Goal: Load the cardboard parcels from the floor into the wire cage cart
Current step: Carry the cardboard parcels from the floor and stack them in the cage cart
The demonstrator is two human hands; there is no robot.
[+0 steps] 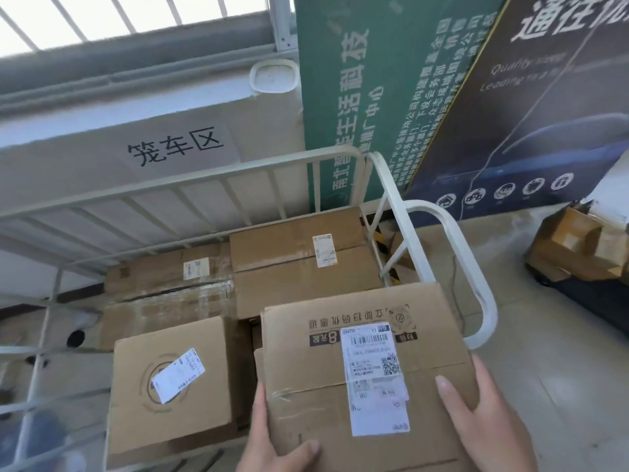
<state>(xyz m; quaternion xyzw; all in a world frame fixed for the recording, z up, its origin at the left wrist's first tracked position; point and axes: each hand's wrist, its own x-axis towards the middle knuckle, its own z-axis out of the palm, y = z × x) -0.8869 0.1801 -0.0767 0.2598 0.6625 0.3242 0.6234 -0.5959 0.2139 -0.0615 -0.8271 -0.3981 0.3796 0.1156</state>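
I hold a cardboard parcel (340,386) with a white shipping label at the lower right, over the near right corner of the white wire cage cart (218,177). My left hand (272,444) grips its left edge, thumb on top. My right hand (486,413) holds its right edge, thumb laid on the top face. Inside the cart lie several parcels: a labelled box (170,390) at the near left, a large box (303,264) at the back right, and a flat taped box (163,277) at the back left.
The cart's curved white rail (476,287) rises just right of the held parcel. More cardboard boxes (575,247) sit on the tiled floor at the far right. A green poster board (374,97) and a dark poster (544,114) lean on the wall behind the cart.
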